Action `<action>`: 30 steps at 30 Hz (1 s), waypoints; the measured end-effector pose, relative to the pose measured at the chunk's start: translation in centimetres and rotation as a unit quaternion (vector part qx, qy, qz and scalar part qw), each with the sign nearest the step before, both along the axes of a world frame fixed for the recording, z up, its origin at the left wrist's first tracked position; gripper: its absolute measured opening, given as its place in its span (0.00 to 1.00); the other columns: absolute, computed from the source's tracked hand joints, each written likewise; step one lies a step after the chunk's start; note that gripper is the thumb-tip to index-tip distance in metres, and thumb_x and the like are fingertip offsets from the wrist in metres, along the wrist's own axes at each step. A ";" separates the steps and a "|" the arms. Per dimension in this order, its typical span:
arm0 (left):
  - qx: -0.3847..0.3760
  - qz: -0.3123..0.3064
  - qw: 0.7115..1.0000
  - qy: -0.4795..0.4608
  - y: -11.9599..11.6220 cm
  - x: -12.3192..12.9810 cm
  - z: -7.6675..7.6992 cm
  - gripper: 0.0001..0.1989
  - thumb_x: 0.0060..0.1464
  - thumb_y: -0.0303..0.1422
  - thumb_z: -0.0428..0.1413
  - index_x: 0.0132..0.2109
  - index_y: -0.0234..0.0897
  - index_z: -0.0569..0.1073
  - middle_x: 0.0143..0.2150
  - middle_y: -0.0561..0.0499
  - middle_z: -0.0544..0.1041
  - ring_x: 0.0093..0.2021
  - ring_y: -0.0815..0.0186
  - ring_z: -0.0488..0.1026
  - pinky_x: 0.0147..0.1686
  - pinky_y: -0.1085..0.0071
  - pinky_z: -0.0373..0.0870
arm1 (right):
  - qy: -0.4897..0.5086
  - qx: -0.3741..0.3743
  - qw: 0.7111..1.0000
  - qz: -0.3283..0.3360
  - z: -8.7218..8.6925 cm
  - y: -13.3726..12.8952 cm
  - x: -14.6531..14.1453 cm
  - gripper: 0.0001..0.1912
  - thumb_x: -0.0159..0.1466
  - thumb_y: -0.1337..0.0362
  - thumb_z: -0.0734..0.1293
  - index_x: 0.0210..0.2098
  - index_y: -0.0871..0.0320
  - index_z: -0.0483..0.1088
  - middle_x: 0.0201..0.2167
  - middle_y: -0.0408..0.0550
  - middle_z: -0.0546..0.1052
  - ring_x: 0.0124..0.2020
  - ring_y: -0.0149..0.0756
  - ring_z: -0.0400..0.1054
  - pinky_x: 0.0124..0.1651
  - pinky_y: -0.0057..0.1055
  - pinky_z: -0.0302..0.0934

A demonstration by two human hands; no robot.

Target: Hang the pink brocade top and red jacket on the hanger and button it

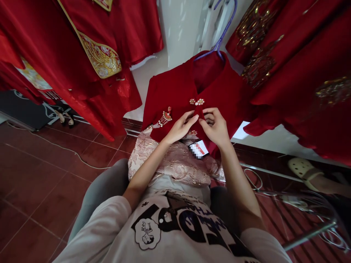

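Note:
A dark red jacket (175, 87) hangs on a purple hanger (223, 34) in front of me, its lower part over my lap. My left hand (182, 127) pinches the left side of the front opening. My right hand (215, 126) pinches the other front edge, and the fingertips of both hands nearly meet. Just above them sits a pearl flower clasp (197, 102). A second flower clasp (193, 132) shows below, between the wrists. A beaded fan-shaped tassel brooch (166, 117) is on the jacket's left side. The label (199, 149) dangles under my hands.
Pink brocade fabric (175, 164) lies across my lap. Red garments with gold embroidery (105, 60) hang at the left, and more sequined ones (296, 73) at the right. A metal rack (309, 233) stands low right, near a person's clog (301, 168). A cable (79, 157) crosses the tiled floor.

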State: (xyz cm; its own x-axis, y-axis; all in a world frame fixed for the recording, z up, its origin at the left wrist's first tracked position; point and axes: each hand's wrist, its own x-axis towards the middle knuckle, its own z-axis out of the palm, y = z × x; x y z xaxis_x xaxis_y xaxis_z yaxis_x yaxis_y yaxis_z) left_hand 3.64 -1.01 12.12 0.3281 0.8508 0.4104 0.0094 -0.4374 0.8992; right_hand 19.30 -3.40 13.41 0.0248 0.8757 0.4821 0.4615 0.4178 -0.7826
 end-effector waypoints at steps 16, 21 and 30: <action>-0.035 0.113 0.993 -0.020 -0.3 -1.5 -2.0 0.14 0.62 0.43 0.58 0.33 0.38 0.70 0.23 0.57 0.69 0.23 0.72 0.68 0.24 0.76 0.66 | -0.078 -0.044 0.995 0.049 1.9 -2.1 -0.6 0.16 0.58 0.53 0.72 0.41 0.56 0.72 0.33 0.46 0.76 0.30 0.32 0.71 0.36 0.34 0.68; -0.013 0.139 0.990 -0.037 -0.5 -1.9 -1.6 0.18 0.64 0.49 0.53 0.34 0.40 0.70 0.26 0.56 0.69 0.23 0.72 0.67 0.24 0.74 0.69 | -0.057 -0.055 0.995 0.067 1.4 -2.2 -2.2 0.24 0.54 0.51 0.75 0.44 0.55 0.68 0.37 0.48 0.75 0.33 0.35 0.71 0.36 0.35 0.69; -0.065 0.115 0.989 -0.059 -1.2 -1.1 -2.0 0.15 0.66 0.47 0.52 0.38 0.40 0.69 0.28 0.56 0.70 0.21 0.73 0.68 0.20 0.74 0.69 | -0.056 -0.063 0.996 0.027 1.0 -2.3 -3.6 0.20 0.54 0.54 0.73 0.41 0.55 0.64 0.28 0.43 0.73 0.26 0.32 0.69 0.33 0.34 0.67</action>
